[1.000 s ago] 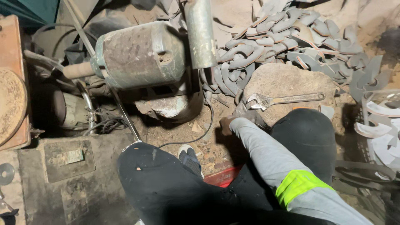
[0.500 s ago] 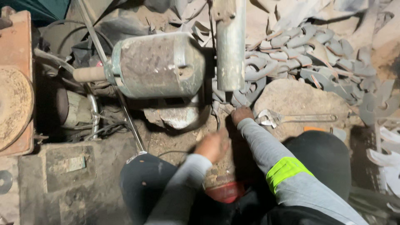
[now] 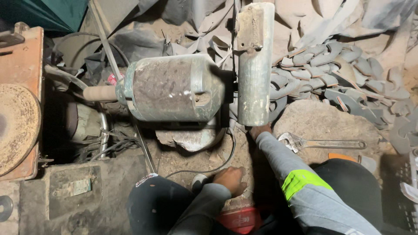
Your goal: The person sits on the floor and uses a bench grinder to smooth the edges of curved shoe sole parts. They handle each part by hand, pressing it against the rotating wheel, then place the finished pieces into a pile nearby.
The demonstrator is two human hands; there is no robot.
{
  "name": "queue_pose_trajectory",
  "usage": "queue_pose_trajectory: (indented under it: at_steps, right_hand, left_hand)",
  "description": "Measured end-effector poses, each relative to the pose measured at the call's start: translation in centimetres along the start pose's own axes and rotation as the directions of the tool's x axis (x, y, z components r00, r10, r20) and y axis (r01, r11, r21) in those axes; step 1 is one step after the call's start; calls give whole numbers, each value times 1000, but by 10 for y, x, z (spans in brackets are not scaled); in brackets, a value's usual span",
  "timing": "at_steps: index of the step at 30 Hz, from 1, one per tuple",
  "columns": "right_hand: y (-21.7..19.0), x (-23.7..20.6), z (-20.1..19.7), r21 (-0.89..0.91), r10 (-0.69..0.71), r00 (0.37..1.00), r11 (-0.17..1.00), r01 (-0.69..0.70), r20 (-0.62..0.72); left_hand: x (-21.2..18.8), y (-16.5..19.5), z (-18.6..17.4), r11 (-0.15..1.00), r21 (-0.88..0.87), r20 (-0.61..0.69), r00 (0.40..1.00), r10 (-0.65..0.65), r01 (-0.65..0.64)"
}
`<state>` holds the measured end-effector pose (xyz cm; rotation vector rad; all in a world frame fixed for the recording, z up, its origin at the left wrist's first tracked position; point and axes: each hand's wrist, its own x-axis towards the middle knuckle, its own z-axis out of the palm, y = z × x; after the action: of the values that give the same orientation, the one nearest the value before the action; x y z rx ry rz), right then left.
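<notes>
A dusty green electric motor lies on its side with a tall metal wheel guard at its right end. My right hand reaches under the lower end of that guard; only its back shows and the fingers are hidden. My left hand rests low on the dusty ground between my knees, fingers curled downward, close to a black cable. Whether it grips anything is not visible. An adjustable wrench lies on a flat stone just right of my right forearm.
A heap of curved grey metal pieces fills the back right. A rusty round disc on an orange frame stands at the left. A concrete block sits at the front left, a red object by my legs.
The view has closed in on the motor. My left hand has come into view and settled on the ground; my right hand moved from the stone's edge up under the guard.
</notes>
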<state>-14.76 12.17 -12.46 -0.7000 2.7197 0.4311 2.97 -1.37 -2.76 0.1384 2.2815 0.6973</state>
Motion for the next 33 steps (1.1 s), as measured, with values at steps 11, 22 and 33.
queue_pose_trajectory:
  at_steps: [11, 22, 33]
  right_hand:
    - [3, -23, -36, 598, -69, 987, 789, 142, -144]
    - [92, -62, -91, 957, -138, 965, 158, 243, -222]
    - [94, -105, -114, 959, 74, 963, 140, 246, -258]
  left_hand:
    - [2, -1, -6, 1000, -15, -72, 997, 16, -17]
    - [10, 7, -16, 974, -220, -496, 866, -68, -50]
    - [44, 66, 10, 273, -873, -357, 911, 207, -405]
